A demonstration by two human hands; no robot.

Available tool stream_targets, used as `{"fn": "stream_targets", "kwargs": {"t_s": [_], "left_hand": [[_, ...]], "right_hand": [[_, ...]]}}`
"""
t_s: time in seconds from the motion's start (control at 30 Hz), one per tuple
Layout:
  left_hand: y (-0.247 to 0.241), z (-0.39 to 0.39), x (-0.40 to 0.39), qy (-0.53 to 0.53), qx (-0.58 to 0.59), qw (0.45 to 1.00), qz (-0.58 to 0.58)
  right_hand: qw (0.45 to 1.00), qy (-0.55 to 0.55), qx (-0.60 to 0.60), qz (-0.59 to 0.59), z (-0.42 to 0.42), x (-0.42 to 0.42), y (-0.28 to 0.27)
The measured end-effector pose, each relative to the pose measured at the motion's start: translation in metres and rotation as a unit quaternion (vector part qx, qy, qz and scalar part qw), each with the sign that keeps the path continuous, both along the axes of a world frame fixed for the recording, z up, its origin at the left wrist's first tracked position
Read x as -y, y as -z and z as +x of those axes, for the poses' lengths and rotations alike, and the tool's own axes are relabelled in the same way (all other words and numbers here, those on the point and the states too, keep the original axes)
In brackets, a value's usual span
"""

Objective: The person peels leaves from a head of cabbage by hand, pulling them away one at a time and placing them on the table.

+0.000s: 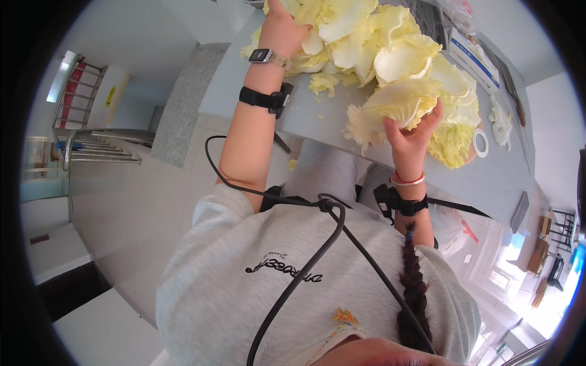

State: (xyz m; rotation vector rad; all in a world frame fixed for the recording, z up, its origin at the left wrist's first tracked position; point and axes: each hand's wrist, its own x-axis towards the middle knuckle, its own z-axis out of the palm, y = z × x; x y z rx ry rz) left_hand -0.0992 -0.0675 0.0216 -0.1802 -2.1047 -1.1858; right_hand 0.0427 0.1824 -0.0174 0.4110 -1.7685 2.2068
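Note:
My right hand grips the base of a small pale-yellow napa cabbage heart, thumb on one side and fingers on the other. Loose napa cabbage leaves lie piled beyond it, several overlapping. More leaves rest on a round board, whose brown rim shows at the right. My left hand, with a watch at the wrist, is over the far left of the pile. Its thumb points right, but the top edge of the view cuts off some fingers, so its hold is unclear.
On the grey table are leaf scraps, a white ring, crumpled white gloves, a knife and a cardboard box. A flat grey device lies near the right edge. A black cable crosses my chest.

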Motion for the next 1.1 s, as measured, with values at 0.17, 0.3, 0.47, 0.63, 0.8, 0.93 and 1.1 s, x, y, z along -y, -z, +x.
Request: {"fn": "stream_targets", "kwargs": {"t_s": [0.17,0.3,0.47,0.63,0.8,0.93,1.1], "left_hand": [[0.008,0.006,-0.018,-0.187,0.018,0.962,-0.198],[-0.005,0.055,-0.028,-0.156,-0.072,0.964,-0.202],[0.011,0.112,-0.051,0.142,0.001,0.986,-0.09],[0.03,0.145,-0.077,0.283,0.115,0.951,0.048],[0.038,0.146,-0.079,0.318,0.171,0.924,0.129],[0.056,0.138,-0.078,0.328,0.203,0.899,0.208],[0.053,0.141,-0.074,0.312,0.227,0.9,0.202]], "right_hand": [[0.994,-0.068,0.04,0.078,-0.01,-0.008,0.011],[0.989,-0.128,0.07,0.036,-0.01,-0.009,0.009],[0.988,-0.131,0.083,-0.018,-0.009,-0.013,0.015],[0.937,-0.184,0.157,-0.252,-0.005,-0.004,0.014],[0.984,-0.143,0.085,-0.07,-0.003,0.006,0.021],[0.983,-0.107,0.137,-0.067,-0.003,0.015,0.02],[0.981,-0.101,0.145,-0.076,0.001,0.015,0.017]]}}
